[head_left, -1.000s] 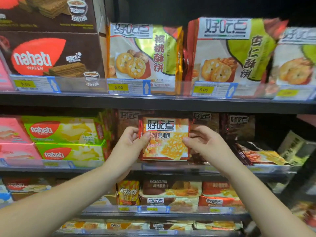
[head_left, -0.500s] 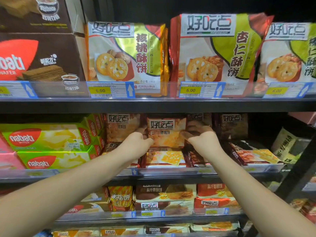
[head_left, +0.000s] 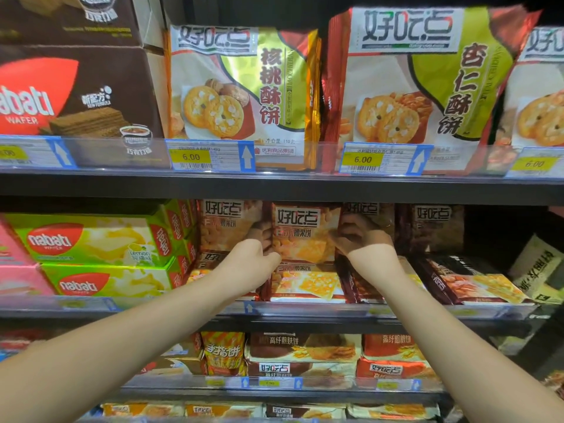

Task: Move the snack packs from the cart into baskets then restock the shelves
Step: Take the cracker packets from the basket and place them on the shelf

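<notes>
Upright, the snack pack (head_left: 305,232) sits gripped between left hand (head_left: 259,242) and right hand (head_left: 358,236).

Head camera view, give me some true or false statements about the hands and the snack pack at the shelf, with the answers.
1. The left hand and the right hand hold the orange snack pack by its side edges. True.
2. The pack is on the top shelf. False: it is on the shelf below the 6.00 price tag.
3. The green Nabati boxes sit left of it. True.
4. It lies flat. False: it stands upright above a flat pack.
</notes>
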{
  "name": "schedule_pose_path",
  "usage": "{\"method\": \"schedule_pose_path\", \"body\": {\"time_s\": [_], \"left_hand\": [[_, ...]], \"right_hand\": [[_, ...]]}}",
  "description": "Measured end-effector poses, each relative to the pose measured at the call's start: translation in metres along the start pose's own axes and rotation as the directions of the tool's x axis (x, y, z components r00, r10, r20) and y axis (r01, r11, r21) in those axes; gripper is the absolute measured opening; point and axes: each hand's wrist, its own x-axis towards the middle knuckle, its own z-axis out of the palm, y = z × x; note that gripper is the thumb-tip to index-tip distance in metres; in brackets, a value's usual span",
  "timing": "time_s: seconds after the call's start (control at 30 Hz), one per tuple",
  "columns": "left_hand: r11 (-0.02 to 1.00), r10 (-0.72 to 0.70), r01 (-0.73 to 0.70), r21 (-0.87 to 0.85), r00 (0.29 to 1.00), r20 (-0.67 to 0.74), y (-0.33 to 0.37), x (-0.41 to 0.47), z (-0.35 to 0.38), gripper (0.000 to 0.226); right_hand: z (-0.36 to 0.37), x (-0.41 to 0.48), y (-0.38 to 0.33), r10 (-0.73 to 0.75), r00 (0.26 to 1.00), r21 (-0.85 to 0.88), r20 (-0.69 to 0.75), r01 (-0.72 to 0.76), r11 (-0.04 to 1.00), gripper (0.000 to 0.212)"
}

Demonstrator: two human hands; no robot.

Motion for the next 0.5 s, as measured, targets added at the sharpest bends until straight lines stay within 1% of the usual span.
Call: {"method": "schedule_pose_path", "body": {"time_s": [0.07, 0.1, 0.17, 0.27, 0.37, 0.47, 0.5], "left_hand": [[0.999, 0.05, -0.05, -0.009, 0.998, 0.027, -0.004, 0.003, 0.001, 0.009], [0.997, 0.072, -0.072, -0.012, 0.997, 0.041, -0.005, 0.004, 0.0, 0.006], [0.996, 0.089, -0.089, 0.004, 0.994, 0.065, -0.007, 0.004, -0.002, 0.011], [0.995, 0.099, -0.101, 0.026, 0.993, 0.066, -0.005, 0.0, -0.004, 0.011], [0.992, 0.081, -0.085, 0.092, 0.996, 0.046, 0.001, -0.011, -0.009, 0.018], [0.988, 0.086, -0.087, 0.124, 0.996, 0.016, 0.01, -0.028, -0.019, 0.032], [0.984, 0.103, -0.102, 0.144, 0.995, 0.005, 0.011, -0.033, -0.023, 0.029]], "right_hand": [[0.001, -0.003, 0.003, -0.012, 1.0, -0.013, 0.003, 0.012, 1.0, 0.022], [0.001, -0.004, 0.004, -0.021, 1.0, -0.024, 0.004, 0.022, 0.999, 0.023], [0.001, -0.006, 0.005, -0.027, 1.0, -0.042, 0.005, 0.027, 0.999, 0.024], [-0.001, -0.008, 0.004, -0.013, 1.0, -0.064, 0.009, 0.013, 0.998, 0.027], [-0.004, -0.011, 0.002, -0.003, 1.0, -0.077, 0.016, 0.004, 0.997, 0.026], [-0.009, -0.018, 0.0, 0.01, 1.0, -0.082, -0.005, -0.01, 0.997, 0.026], [-0.011, -0.021, -0.003, -0.004, 1.0, -0.117, -0.022, 0.001, 0.993, 0.024]]}}
